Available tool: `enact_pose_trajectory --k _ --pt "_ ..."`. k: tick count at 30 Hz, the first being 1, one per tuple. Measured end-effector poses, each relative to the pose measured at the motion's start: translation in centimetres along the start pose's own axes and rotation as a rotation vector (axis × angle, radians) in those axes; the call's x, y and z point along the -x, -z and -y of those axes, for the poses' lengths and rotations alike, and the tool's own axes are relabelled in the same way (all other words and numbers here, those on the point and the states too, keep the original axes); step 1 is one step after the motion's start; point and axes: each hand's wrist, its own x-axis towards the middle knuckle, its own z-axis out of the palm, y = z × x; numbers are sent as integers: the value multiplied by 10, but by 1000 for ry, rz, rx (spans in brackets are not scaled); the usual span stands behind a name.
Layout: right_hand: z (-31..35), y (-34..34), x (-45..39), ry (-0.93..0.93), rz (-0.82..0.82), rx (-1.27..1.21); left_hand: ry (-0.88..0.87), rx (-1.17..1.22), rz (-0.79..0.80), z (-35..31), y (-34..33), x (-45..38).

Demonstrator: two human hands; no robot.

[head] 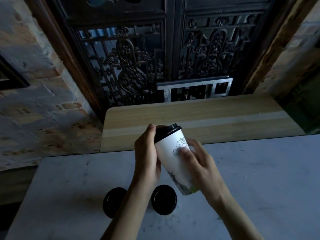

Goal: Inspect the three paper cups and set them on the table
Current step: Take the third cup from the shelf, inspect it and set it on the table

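Three paper cups are in view, each with a black lid. One white cup (174, 158) is held in the air above the grey table (259, 179), tilted so its lid leans to the far left and its printed base points near and right. The left hand (147, 153) wraps its upper left side, thumb up at the lid's edge; the right hand (199, 163) closes around its right side, fingers blurred over the line drawing. Two more cups stand upright on the table near the viewer: one (113, 201) left of the left forearm, one (164, 199) between the forearms. A wooden bench (207, 115) lies beyond the table.
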Motion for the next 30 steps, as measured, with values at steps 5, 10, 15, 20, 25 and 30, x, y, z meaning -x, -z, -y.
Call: enact_pose_trajectory --k 5,10,15,20,25,30 --pt "-3 -3 4 50 -29 127 -20 -23 -9 0 -2 3" --pt "11 5 4 -213 187 -421 79 77 132 -10 -1 7" --pt "6 6 2 -257 222 -444 73 28 85 -11 -1 6" --pt "7 -3 4 25 9 180 -51 -83 38 -7 -2 5" --pt "12 5 6 -96 101 -173 -66 -61 204 -13 3 6" --pt "12 13 5 -301 448 -636 -10 -39 285 -17 4 11"
